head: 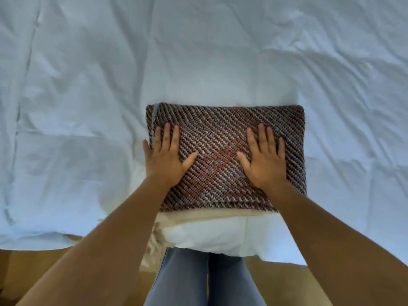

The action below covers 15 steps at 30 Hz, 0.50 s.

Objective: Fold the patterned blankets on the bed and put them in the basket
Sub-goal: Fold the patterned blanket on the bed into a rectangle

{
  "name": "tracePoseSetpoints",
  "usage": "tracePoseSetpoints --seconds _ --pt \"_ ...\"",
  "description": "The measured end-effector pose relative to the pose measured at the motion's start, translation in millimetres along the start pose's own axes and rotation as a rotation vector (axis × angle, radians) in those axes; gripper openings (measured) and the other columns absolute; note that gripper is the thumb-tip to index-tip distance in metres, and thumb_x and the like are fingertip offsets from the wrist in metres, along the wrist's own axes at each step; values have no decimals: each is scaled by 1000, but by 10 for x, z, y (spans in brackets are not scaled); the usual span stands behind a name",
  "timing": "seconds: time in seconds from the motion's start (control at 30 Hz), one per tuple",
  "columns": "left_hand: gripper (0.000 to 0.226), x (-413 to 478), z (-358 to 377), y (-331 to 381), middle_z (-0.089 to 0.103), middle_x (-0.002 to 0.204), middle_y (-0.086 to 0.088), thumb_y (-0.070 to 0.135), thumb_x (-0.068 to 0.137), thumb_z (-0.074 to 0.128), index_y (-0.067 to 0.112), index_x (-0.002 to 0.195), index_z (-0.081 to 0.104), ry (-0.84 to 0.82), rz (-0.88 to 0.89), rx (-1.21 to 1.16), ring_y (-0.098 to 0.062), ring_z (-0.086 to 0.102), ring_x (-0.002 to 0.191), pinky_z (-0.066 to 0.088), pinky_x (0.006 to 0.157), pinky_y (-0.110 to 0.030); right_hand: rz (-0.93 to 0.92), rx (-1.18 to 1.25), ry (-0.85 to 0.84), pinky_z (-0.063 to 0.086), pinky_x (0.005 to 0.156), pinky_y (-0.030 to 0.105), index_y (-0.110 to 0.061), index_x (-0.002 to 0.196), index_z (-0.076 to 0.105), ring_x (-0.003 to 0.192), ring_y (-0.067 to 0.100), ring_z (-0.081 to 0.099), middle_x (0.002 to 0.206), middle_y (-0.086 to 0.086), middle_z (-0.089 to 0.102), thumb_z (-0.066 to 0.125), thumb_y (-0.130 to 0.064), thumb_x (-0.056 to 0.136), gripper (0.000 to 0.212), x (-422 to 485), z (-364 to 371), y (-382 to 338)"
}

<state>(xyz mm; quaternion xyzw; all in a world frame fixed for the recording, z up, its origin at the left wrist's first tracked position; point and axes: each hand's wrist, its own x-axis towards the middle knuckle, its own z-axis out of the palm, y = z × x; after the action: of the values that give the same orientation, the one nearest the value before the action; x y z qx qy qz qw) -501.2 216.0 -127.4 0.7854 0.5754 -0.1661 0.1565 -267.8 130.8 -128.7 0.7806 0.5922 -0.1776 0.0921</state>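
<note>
A patterned blanket (pixel 220 133), woven in brown, cream and red diagonal stripes, lies folded into a thick rectangle on the white bed near its front edge. My left hand (pixel 164 157) rests flat on the blanket's left part, fingers spread and palm down. On its right part my right hand (pixel 263 160) lies the same way. Neither hand grips anything. A cream edge (pixel 212 214) shows under the blanket's near side. No basket is in view.
The wrinkled white bed cover (pixel 198 51) fills the view beyond and to both sides of the blanket. Its front edge (pixel 209 244) hangs just before my legs in blue-grey trousers (pixel 205 281). A tan floor (pixel 33 268) shows below the bed.
</note>
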Motion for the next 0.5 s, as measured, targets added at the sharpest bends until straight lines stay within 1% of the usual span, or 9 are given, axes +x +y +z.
tracePoseSetpoints --seconds 0.07,0.1,0.17,0.23,0.3,0.33,0.37,0.43,0.5 --pt "90 -52 -74 54 -16 155 -9 75 79 11 19 144 -18 -2 -14 -85 -28 -12 143 -3 113 -47 58 10 3 -18 110 43 -27 147 -8 144 23 -13 157 6 -11 15 -59 91 68 -15 -24 -38" --pt "93 -116 -113 88 -14 155 -12 73 81 21 17 145 -16 8 -54 -170 -30 -9 143 1 114 -46 82 15 3 -17 110 45 -26 147 -8 144 25 -13 157 8 -11 15 -58 92 68 -25 -42 -108" --pt "100 -297 -139 128 -3 155 -17 69 80 42 15 146 -11 50 -187 -373 -34 5 142 12 113 -47 53 49 23 -15 110 49 -21 148 -6 143 29 -11 157 11 -10 17 -58 91 71 -101 -91 -258" --pt "103 -505 -106 125 20 149 -18 67 75 52 14 146 -1 93 -321 -448 -36 24 134 25 106 -51 -174 53 50 -3 111 52 -17 149 8 144 33 3 157 14 3 20 -63 88 77 -302 -110 -378" --pt "100 -629 -86 84 35 137 -17 71 71 54 9 141 17 69 -430 -403 -36 36 125 33 98 -51 -412 -23 43 14 109 57 -15 145 26 140 36 24 152 17 23 26 -68 82 82 -542 -65 -432" --pt "98 -666 -87 46 41 130 -16 74 69 54 7 135 27 49 -476 -401 -36 41 120 36 95 -50 -463 -61 23 18 108 59 -15 144 31 137 36 29 150 18 29 32 -71 78 86 -636 -42 -431" --pt "94 -686 -86 12 45 124 -16 75 67 54 6 128 35 34 -507 -422 -35 46 115 39 92 -49 -472 -91 -12 18 108 59 -15 144 30 137 36 29 150 18 30 39 -73 75 90 -693 -23 -420" --pt "85 -739 -58 -36 52 114 -16 74 69 54 4 117 40 21 -510 -458 -36 53 105 45 86 -46 -461 -143 -53 8 112 56 -19 148 14 142 34 16 155 16 17 48 -70 75 95 -724 25 -384" --pt "71 -810 -19 -54 57 105 -17 68 76 52 5 107 40 36 -439 -454 -37 57 95 46 75 -41 -452 -187 -75 0 114 53 -22 148 -1 144 30 2 158 11 2 47 -60 84 89 -722 48 -391"
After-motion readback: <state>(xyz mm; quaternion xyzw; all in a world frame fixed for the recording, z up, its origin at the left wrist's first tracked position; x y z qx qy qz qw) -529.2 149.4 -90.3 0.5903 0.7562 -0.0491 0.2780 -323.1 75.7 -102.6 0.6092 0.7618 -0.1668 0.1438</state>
